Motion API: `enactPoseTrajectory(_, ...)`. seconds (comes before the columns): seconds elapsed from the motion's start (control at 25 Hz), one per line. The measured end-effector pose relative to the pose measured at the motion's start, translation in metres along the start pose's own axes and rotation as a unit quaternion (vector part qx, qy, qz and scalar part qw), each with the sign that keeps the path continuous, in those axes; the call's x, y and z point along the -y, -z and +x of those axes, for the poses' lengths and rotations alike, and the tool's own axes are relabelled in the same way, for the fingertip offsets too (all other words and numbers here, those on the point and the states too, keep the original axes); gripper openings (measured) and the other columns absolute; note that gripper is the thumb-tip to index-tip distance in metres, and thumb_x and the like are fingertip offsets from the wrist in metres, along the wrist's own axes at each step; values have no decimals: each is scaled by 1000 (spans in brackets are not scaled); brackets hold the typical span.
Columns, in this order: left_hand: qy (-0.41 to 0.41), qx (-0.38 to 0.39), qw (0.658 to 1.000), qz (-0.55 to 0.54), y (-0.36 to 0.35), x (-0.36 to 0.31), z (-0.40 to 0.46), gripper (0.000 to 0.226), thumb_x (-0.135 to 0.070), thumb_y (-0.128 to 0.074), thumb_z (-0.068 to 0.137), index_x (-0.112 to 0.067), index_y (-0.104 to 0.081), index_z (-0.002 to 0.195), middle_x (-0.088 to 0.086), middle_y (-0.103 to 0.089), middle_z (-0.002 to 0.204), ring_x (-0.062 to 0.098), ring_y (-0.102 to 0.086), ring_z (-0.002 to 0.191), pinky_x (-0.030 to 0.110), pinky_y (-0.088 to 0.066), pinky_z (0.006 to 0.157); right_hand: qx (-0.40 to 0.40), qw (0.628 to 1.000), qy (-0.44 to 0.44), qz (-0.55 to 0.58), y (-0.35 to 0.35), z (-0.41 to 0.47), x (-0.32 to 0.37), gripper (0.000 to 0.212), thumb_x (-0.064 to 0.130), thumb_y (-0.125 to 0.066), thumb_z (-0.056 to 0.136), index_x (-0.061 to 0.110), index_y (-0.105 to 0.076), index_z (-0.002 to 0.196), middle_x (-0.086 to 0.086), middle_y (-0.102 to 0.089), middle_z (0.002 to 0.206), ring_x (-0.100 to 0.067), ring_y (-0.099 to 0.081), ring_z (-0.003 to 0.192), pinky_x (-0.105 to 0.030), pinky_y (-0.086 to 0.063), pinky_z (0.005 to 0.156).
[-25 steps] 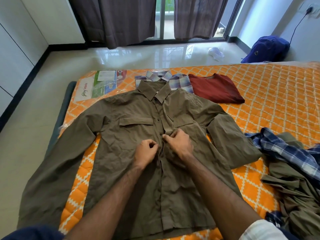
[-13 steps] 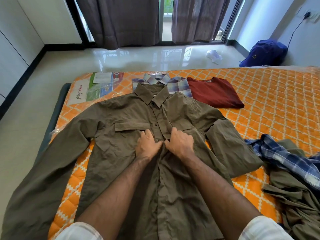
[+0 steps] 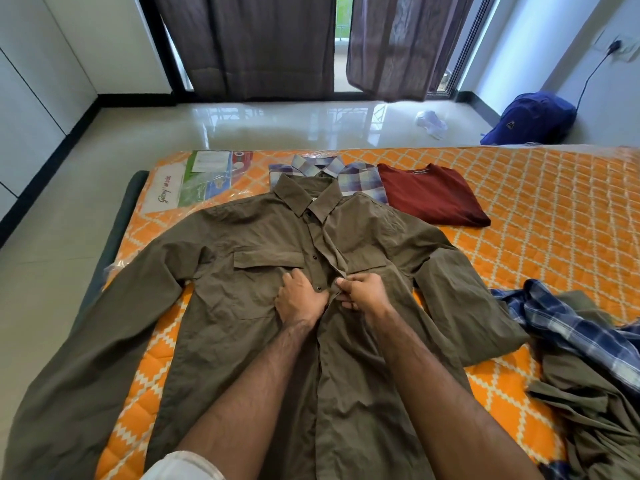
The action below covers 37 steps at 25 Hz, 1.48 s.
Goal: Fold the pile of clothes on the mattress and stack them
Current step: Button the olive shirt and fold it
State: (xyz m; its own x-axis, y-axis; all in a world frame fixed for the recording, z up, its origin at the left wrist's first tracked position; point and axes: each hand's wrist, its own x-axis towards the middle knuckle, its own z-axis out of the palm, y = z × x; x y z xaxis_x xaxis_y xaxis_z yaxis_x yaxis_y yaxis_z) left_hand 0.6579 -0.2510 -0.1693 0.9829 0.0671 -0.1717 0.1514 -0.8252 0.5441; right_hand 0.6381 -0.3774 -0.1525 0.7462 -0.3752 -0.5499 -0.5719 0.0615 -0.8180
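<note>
Orange quilted mattress (image 3: 540, 216), white diamond pattern, plastic-wrapped, filling most of the view over a glossy pale floor (image 3: 242, 126).

Spread flat across the mattress, front up: olive button-up shirt (image 3: 242, 258), collar at the far side, 2 flap pockets on the chest, both long sleeves out to the sides, the left sleeve running off the mattress edge. Placket fastened below the hands, parted above them with 2 dark buttons showing.

Beyond the olive shirt, past the mattress: dark curtains (image 3: 249, 46) parted over a glass door.

Right of the olive shirt, on the mattress: crumpled pile of unfolded clothes (image 3: 581, 358), a blue-and-white plaid piece on top of olive fabric, touching the shirt's right sleeve.

Just beyond the olive shirt's right shoulder: folded dark red garment (image 3: 429, 195), flat. Beside it, partly under the olive collar: folded pale plaid shirt (image 3: 356, 178).

Far right of the olive shirt, on the floor by the wall: blue backpack (image 3: 533, 116).

Beyond the olive shirt's left shoulder: printed mattress label (image 3: 201, 181) under the plastic.

On the olive shirt's chest, at the placket: left hand (image 3: 299, 297), fingers resting on the fabric beside a button, thumb side hidden, pinch or mere press unclear. Right hand (image 3: 363, 289), fingers curled, pinching the placket edge. Both hands nearly touching.
</note>
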Motion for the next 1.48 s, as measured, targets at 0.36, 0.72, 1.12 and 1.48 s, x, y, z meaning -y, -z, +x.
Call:
enactPoseTrajectory(0.36,3,6,998,-58,4,7,7,26,-30,-71,80,-13,-61,98,8,-69,100,29,-66,97,34,-52,79,-104,994,31,12,-29,5,-24,24,31,-87,74,17,-71,62,1,-70,62,-15,-62,60,-35,-53,65)
enactPoseTrajectory(0.72,4,-17,969,-245,-8,27,0,6,-14,-78,80,-13,-77,86,2,-76,82,12,-68,74,24,-52,70,-111,990,35,-81,-46,12,-37,14,30,-81,77,24,-72,69,6,-75,76,-18,-72,83,-40,-59,85)
enactPoseTrajectory(1.12,-24,2,969,-247,-10,36,-3,12,-16,-82,77,-26,-74,76,-5,-75,87,12,-70,82,36,-56,83,-131,990,37,-41,-53,10,-48,16,26,-81,78,26,-71,65,8,-74,74,-18,-71,85,-48,-52,97)
enactPoseTrajectory(1.48,-156,21,978,-134,24,28,26,11,-10,-67,89,-13,-76,94,4,-65,98,17,-62,93,29,-49,88,-106,937,226,-245,-29,1,14,19,37,-72,87,24,-60,94,5,-63,96,-15,-61,89,-33,-50,76)
